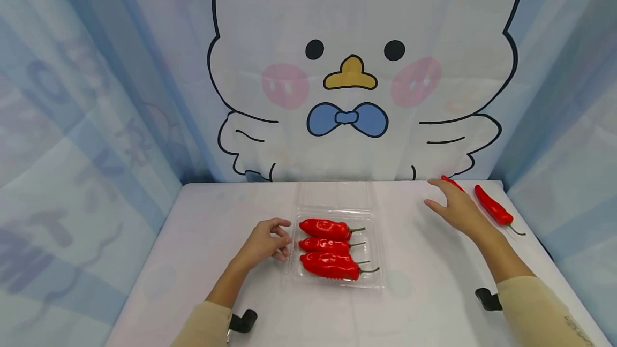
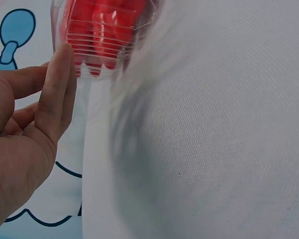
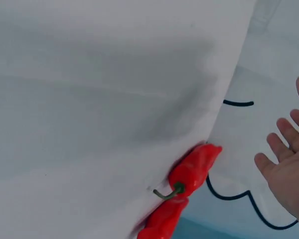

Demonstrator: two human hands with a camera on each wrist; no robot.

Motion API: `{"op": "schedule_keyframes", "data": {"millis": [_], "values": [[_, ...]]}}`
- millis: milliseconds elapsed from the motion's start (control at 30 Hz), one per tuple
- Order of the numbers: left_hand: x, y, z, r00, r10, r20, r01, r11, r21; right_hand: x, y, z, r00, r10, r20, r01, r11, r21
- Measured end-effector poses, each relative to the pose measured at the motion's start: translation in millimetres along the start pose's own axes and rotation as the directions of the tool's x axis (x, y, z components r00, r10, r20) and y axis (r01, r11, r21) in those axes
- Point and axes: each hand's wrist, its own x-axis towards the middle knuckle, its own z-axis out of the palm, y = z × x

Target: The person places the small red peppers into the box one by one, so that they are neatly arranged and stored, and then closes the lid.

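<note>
a hand could pass between the clear box (image 1: 378,245) and right hand (image 1: 460,212), over bare surface (image 1: 407,234); the left hand (image 1: 264,241) blocks the box's left side, the curtain (image 1: 361,159) the back.

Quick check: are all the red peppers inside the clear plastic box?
No, two red peppers lie on the table to the right, outside the clear plastic box.

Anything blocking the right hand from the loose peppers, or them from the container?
Nothing visible blocks the right hand from the loose peppers. Only that hand lies between them and the container, its lid open.
</note>
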Motion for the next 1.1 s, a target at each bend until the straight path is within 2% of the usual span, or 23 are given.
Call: {"op": "schedule_keyframes", "data": {"millis": [200, 533, 833, 1100], "values": [[-2.8, 2.9, -0.6, 1.0, 0.014, -0.002, -0.014, 1.0, -0.007, 2.3, 21.5, -6.8, 0.995, 0.089, 0.043, -0.09, 0.996, 0.014], [-2.8, 2.5, -0.6, 1.0, 0.014, -0.004, -0.014, 1.0, -0.022, 9.7, 51.3, -1.9, 0.98, 0.197, 0.016, -0.197, 0.98, -0.02], [-3.0, 3.5, 0.6, 1.0, 0.012, -0.004, -0.012, 1.0, -0.008, 6.3, 73.9, 6.0, 0.942, 0.32, 0.107, -0.319, 0.947, -0.022], [-0.4, 0.7, 0.2, 1.0, 0.008, 0.002, -0.008, 1.0, -0.011, 6.6, 79.9, 13.4, 0.928, 0.362, 0.092, -0.364, 0.931, 0.01]]}}
